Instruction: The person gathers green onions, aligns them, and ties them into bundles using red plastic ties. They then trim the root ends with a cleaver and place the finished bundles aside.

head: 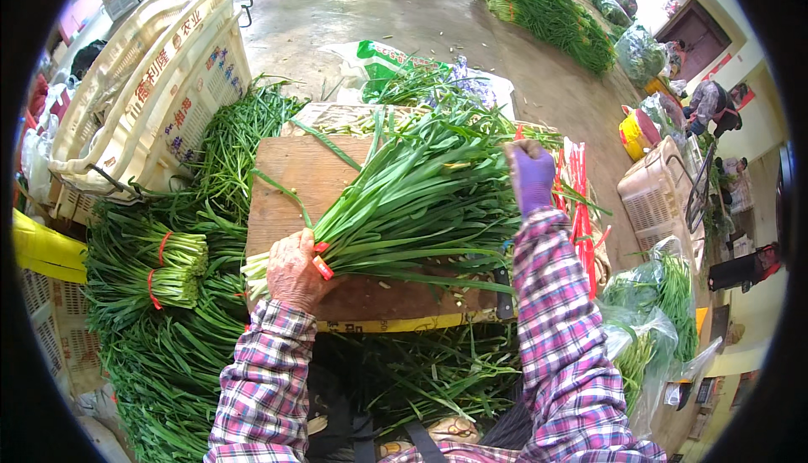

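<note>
My bare left hand (295, 268) grips the pale stem end of a bunch of leafy greens, resembling garlic chives (410, 198), beside a red tie (322, 262) around the stems. The leaves fan to the right over a wooden board (303, 172). My right hand (531, 171), in a purple glove, is at the leaf tips on the right; whether its fingers hold anything cannot be told. Just right of it hang red tie strips (582, 217). A knife with a dark handle (504, 292) lies at the board's near right edge, its blade mostly hidden by leaves.
Tied bunches (180, 270) lie on a large pile of greens at left, below cream plastic crates (151, 90). Beyond the board lies a green and white sack (398, 65). Bagged greens (650, 311) stand at right, with a tipped crate (656, 198) and people (713, 106) farther off.
</note>
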A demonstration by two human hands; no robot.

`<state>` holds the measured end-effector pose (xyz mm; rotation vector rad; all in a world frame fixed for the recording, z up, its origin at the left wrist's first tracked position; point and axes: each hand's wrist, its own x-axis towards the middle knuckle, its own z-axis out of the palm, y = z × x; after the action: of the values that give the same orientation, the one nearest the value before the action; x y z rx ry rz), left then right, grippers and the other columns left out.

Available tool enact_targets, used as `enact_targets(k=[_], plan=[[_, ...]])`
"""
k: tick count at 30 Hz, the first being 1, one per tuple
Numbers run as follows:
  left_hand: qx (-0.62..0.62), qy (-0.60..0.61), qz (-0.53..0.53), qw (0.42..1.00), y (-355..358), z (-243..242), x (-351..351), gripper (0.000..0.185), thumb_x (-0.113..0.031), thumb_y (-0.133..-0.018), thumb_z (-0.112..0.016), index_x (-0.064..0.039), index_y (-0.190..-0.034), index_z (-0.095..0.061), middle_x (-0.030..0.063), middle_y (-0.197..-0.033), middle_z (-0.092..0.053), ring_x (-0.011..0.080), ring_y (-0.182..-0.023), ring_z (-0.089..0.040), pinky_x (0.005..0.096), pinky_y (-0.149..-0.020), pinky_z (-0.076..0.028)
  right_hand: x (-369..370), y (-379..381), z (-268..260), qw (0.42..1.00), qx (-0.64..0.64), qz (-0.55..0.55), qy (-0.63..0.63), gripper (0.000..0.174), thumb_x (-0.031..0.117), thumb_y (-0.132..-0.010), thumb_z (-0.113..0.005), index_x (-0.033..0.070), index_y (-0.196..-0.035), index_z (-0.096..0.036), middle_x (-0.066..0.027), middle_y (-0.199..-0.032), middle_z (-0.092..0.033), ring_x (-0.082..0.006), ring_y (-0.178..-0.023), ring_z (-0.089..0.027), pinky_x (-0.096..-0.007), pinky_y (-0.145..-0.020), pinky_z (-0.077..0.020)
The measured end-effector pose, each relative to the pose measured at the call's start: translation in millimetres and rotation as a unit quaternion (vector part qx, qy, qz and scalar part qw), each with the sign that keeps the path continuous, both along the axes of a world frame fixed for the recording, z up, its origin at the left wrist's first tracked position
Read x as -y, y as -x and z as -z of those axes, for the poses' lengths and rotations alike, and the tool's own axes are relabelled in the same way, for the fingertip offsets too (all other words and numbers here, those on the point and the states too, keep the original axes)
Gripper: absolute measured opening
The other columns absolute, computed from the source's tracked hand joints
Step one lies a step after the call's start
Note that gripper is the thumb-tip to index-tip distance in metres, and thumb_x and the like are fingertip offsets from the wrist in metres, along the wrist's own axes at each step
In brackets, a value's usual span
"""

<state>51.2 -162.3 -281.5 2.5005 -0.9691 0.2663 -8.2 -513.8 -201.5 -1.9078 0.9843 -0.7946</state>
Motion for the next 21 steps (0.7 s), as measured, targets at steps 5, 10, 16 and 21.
enact_targets(k=[5,10,16,21], plan=[[-0.034,-0.021,-0.007,0.999,1,-6,1,0.08,-0.033,-0.048,-0.085,-0.001,-0.111,-0.049,0.0125,-0.093,-0.057,0.0296,-0.09,-0.055,0.0403,-0.082,-0.042,-49,70,-63,0.847,-0.058,-0.466,-0.247,0.019,0.021,-0.083,-0.063,0.003,-0.085,-0.065,-0.003,-0.069,-0.063,-0.0084,-0.056,-0.055,-0.0205,-0.052,-0.0442],[-0.049,-0.035,-0.013,0.998,1,-6,1,0.085,-0.035,-0.046,-0.086,-0.001,-0.113,-0.048,0.013,-0.101,-0.057,0.0294,-0.096,-0.053,0.0403,-0.086,-0.04,-85,53,-34,0.806,-0.237,-0.431,0.33,0.014,0.015,-0.08,-0.066,0.013,-0.094,-0.067,-0.0066,-0.084,-0.064,-0.0232,-0.071,-0.062,-0.0329,-0.064,-0.0502],[-0.041,-0.035,-0.02,0.998,-1,-2,2,0.087,-0.037,-0.043,-0.086,-0.001,-0.114,-0.05,0.0135,-0.1,-0.058,0.0305,-0.096,-0.055,0.0405,-0.087,-0.042,-30,-6,12,0.798,-0.228,-0.224,0.511,0.014,0.019,-0.077,-0.064,0.014,-0.09,-0.066,-0.0062,-0.086,-0.062,-0.0259,-0.074,-0.061,-0.0369,-0.062,-0.0504],[-0.05,-0.03,-0.02,0.998,-2,4,-1,0.089,-0.039,-0.042,-0.086,-0.001,-0.115,-0.05,0.0145,-0.103,-0.058,0.0312,-0.097,-0.055,0.0413,-0.088,-0.043,-12,-11,35,0.833,-0.139,-0.248,0.474,0.006,0.01,-0.077,-0.061,0.011,-0.081,-0.064,-0.0086,-0.078,-0.062,-0.0248,-0.07,-0.061,-0.0379,-0.059,-0.0492]])
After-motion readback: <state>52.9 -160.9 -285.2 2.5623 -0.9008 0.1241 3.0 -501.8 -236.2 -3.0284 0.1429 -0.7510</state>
